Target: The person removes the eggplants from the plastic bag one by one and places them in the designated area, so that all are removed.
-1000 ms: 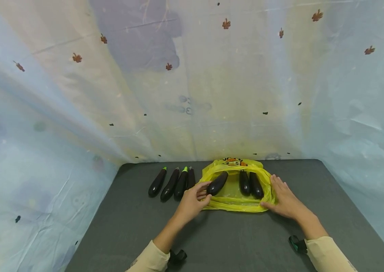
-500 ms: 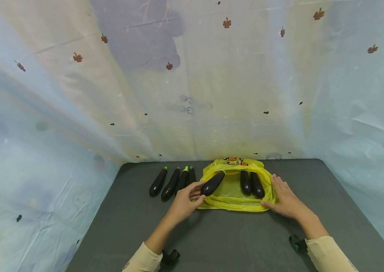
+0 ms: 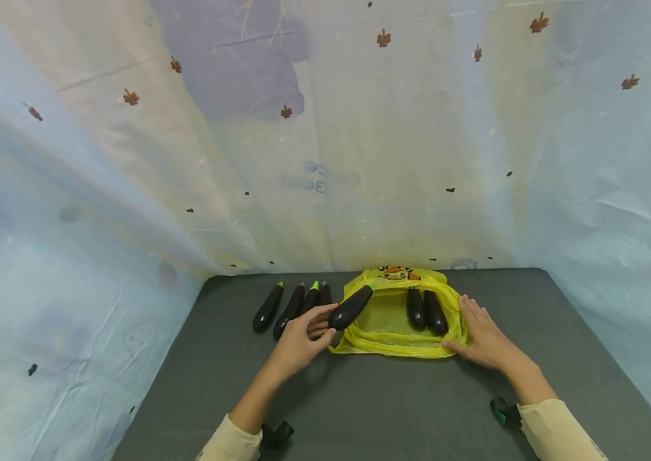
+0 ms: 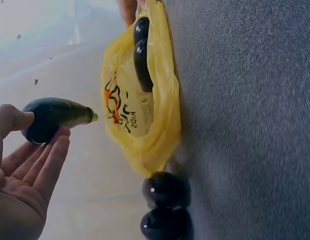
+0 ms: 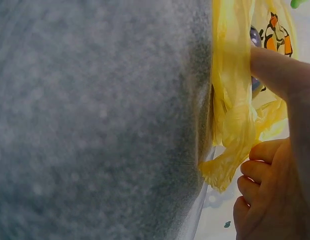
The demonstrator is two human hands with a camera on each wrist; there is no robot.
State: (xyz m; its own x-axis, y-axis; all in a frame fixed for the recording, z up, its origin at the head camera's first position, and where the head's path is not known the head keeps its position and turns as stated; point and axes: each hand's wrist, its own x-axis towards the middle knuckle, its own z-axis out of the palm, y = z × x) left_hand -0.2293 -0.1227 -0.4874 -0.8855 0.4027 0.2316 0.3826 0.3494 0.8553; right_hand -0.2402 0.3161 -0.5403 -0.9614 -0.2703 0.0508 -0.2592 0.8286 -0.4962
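My left hand [image 3: 298, 346] holds an eggplant [image 3: 351, 308] by its rounded end, thumb on one side and fingers on the other. It is raised at the left of the yellow plastic bag [image 3: 389, 349], its green stem end pointing toward the bag's mouth. Inside the spread bag lie two more dark eggplants [image 3: 415, 310], also visible in the left wrist view as eggplants [image 4: 141, 62]. At the bag's right edge rests my right hand [image 3: 487, 340], its fingers extended along the side and its thumb at the front rim. The right wrist view shows the thumb [image 5: 275, 70] across the mouth.
Several eggplants [image 3: 268, 310] lie side by side on the dark grey table [image 3: 395, 410], left of the bag. Behind the table hangs a pale plastic sheet [image 3: 383, 160] with leaf prints, which continues along the left and right sides.
My left hand has moved left with the eggplant, from inside the bag's mouth to its left edge. The right hand stays at the bag's right side.
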